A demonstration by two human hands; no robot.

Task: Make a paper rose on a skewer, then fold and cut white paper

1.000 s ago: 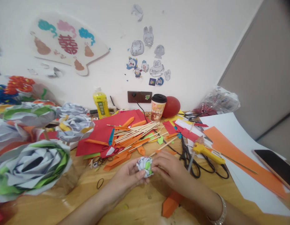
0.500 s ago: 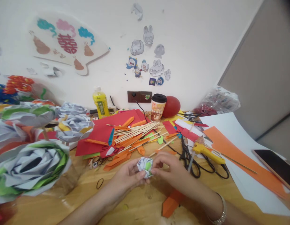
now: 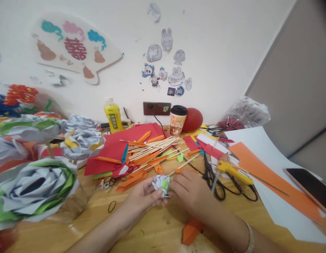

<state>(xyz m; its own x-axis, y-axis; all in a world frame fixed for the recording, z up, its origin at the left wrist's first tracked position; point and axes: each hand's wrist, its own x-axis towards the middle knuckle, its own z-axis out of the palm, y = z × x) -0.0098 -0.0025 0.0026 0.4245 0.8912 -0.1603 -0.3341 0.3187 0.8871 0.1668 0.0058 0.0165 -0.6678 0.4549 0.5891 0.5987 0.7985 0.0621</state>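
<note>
A small paper flower [image 3: 160,183], white with a green piece on its right side, is above the wooden table [image 3: 154,239]. My left hand [image 3: 143,196] holds it from the left and below, thumb on its front. The fingers of my right hand [image 3: 190,191] are bent and pinched together at the flower's right edge; their tips are partly hidden behind the hand. Under my right forearm lies a folded orange paper strip [image 3: 192,230]. A black rubber band [image 3: 112,206] rests to the left of my left hand.
Beyond my hands lie wooden sticks [image 3: 149,149], folded orange strips and red paper [image 3: 107,149]. Black scissors [image 3: 209,168], a yellow glue gun [image 3: 234,171], paper sheets and a phone [image 3: 310,186] are at right. Large paper flowers [image 3: 38,186] crowd the left. A lidded cup [image 3: 178,123] and bottle [image 3: 113,116] stand behind.
My right hand has turned so its back shows more, with its fingers drawn in closer at the flower's right side. The flower and my left hand have shifted slightly left and up.
</note>
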